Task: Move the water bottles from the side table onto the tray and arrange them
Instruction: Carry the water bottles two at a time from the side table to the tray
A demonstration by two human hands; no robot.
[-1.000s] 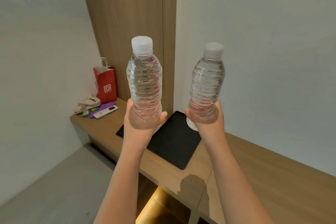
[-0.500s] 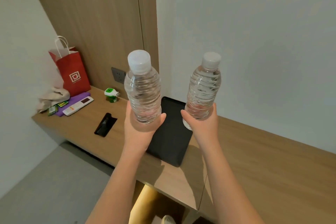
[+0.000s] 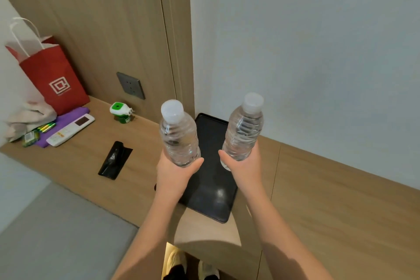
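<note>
Head view: red bag (image 3: 54, 79) at 10 o'clock bears a white square logo; print beneath too small to read. The left bottle (image 3: 178, 136) and right bottle (image 3: 244, 129) are near upright, caps up, over the black tray (image 3: 211, 188) at centre. Grip: left hand (image 3: 176, 171) wraps left bottle's base, right hand (image 3: 244, 163) wraps right bottle's base; forearms extended forward.

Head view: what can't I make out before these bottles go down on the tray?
- Bases of the left bottle and right bottle: mostly wrapped by the left hand and right hand, head view.
- Near-left corner of the tray: behind the left forearm.
- Height of the bottles above the tray: one view only, cannot tell.
- Button labels on the remote: too small.
</note>
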